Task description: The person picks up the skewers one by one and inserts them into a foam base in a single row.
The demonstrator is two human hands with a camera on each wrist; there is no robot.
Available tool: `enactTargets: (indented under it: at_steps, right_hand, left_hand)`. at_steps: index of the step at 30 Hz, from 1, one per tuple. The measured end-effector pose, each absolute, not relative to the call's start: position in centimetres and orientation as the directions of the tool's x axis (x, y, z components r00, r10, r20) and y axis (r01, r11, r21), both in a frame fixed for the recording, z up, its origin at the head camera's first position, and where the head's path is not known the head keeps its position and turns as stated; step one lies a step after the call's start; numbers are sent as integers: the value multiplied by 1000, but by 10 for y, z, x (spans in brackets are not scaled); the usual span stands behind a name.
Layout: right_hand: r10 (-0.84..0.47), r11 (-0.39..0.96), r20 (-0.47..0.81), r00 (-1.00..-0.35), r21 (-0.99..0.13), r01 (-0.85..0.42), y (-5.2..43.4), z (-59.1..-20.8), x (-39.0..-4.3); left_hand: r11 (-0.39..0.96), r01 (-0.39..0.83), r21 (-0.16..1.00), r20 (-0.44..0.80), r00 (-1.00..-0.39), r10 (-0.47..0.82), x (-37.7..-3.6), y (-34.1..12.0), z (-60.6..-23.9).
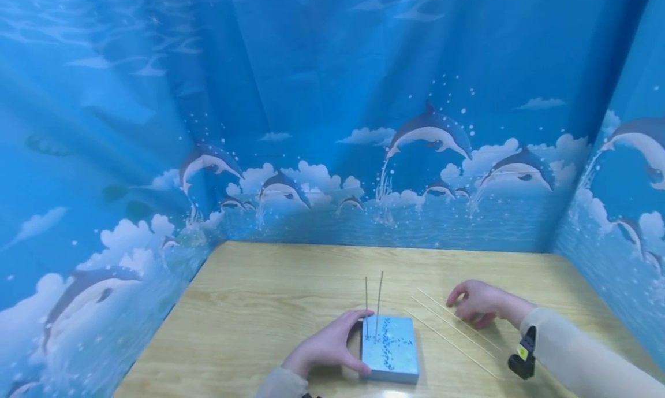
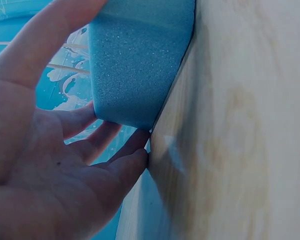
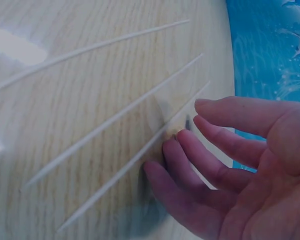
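Note:
A blue foam block (image 1: 402, 352) lies flat on the table, its top dotted with many small dark holes. Two thin sticks (image 1: 379, 300) stand upright in its left part. My left hand (image 1: 328, 345) grips the block from the left, thumb at the near edge and fingers at the far edge; the left wrist view shows the foam side (image 2: 135, 75) between them. Three thin wooden skewers (image 3: 115, 119) lie roughly parallel on the table, right of the block. Beside the rightmost skewer, my right hand (image 1: 479, 303) hovers with loosely bent fingers, holding nothing.
The wood-grain table (image 1: 249, 305) extends left of and behind the block. A blue curtain with dolphins (image 1: 322, 126) encloses the table's back and sides. A black wrist device (image 1: 523, 354) sits on the right sleeve.

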State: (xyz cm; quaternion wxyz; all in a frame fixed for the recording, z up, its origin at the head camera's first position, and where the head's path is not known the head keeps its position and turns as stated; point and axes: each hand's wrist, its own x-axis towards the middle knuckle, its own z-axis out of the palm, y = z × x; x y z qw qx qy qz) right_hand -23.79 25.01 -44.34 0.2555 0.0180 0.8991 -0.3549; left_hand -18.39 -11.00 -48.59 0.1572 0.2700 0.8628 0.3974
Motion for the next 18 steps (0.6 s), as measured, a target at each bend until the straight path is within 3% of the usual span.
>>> enactTargets:
  at_steps: [18]
  right_hand:
    - [-138, 798, -461, -877, -576, 177, 239, -450, -238]
  left_hand:
    - [549, 335, 766, -74, -802, 592, -184, -109, -485]
